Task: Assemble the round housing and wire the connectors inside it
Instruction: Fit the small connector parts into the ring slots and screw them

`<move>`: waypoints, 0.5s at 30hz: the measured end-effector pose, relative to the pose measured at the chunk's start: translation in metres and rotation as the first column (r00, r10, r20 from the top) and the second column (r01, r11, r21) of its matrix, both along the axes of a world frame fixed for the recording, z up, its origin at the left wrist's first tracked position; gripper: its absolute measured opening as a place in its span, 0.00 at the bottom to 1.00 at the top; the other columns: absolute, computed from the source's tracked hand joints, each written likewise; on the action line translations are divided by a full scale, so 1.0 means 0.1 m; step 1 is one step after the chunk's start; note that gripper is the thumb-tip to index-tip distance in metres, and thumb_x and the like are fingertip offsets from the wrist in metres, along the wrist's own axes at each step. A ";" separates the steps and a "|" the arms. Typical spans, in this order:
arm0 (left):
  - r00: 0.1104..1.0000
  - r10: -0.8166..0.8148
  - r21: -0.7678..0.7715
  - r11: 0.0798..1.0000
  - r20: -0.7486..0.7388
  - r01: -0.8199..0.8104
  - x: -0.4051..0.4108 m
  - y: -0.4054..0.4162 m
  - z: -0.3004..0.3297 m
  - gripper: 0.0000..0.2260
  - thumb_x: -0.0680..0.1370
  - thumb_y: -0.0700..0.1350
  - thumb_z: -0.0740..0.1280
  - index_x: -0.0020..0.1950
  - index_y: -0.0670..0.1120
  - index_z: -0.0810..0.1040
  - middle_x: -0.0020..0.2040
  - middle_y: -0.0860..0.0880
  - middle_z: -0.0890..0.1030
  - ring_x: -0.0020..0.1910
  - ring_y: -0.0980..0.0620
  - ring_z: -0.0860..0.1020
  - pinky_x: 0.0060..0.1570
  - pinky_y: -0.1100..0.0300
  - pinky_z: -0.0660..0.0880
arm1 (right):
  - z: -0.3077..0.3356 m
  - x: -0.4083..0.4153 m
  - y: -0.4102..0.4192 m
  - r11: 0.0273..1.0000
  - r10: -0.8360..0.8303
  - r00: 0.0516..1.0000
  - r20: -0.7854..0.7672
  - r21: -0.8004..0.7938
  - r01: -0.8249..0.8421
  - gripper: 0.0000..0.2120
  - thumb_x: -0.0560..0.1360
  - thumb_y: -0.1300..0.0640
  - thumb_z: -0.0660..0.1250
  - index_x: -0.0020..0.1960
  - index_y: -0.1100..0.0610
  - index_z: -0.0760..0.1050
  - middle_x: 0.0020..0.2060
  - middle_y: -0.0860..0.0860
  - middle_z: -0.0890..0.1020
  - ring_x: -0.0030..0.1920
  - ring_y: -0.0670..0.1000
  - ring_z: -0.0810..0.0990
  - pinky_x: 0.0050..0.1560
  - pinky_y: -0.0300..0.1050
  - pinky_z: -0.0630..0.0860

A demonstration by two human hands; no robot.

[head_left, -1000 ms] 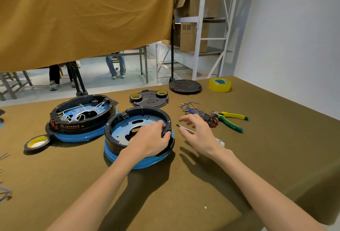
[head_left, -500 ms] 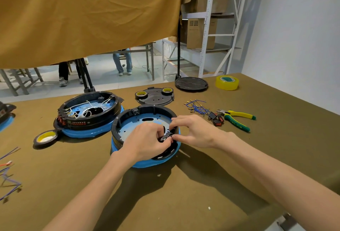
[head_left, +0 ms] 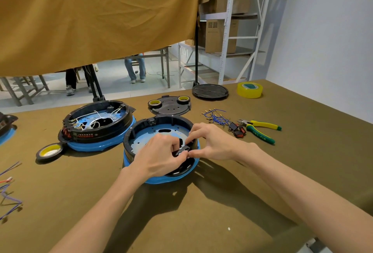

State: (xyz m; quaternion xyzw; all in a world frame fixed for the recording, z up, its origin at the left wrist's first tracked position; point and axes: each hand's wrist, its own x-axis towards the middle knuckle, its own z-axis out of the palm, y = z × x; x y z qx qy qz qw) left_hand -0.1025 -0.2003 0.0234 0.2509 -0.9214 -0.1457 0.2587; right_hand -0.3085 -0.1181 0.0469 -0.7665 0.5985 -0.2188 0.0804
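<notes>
Housing [head_left: 159, 129], round, black on blue, sits mid-table [head_left: 201, 222]. Left hand [head_left: 159, 157] and right hand [head_left: 212, 141] meet at its near-right rim, fingers curled, both pinching one small black part [head_left: 183, 149].

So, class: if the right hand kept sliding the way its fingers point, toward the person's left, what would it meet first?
The right hand would first meet the small black part pinched at its fingertips, then the left hand right behind it, over the round housing. Depth there is hard to judge.
</notes>
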 end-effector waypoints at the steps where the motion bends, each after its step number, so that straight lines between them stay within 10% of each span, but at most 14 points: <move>1: 1.000 -0.004 0.002 1.000 0.001 0.004 0.00 0.00 0.00 0.19 0.75 0.61 0.65 0.32 0.50 0.71 0.27 0.53 0.70 0.28 0.54 0.68 0.31 0.58 0.67 | 0.00 0.00 -0.01 1.000 0.004 1.000 -0.010 0.009 -0.004 0.17 0.75 0.41 0.73 0.60 0.48 0.83 0.53 0.42 0.77 0.55 0.41 0.72 0.56 0.45 0.72; 15: 0.999 -0.044 -0.021 0.999 0.031 0.044 0.02 -0.01 -0.03 0.18 0.77 0.61 0.65 0.33 0.51 0.70 0.28 0.51 0.72 0.29 0.52 0.71 0.33 0.53 0.71 | 0.07 -0.03 0.00 0.996 0.028 0.999 -0.018 0.082 -0.026 0.17 0.73 0.44 0.77 0.59 0.48 0.83 0.53 0.42 0.77 0.57 0.43 0.72 0.57 0.46 0.71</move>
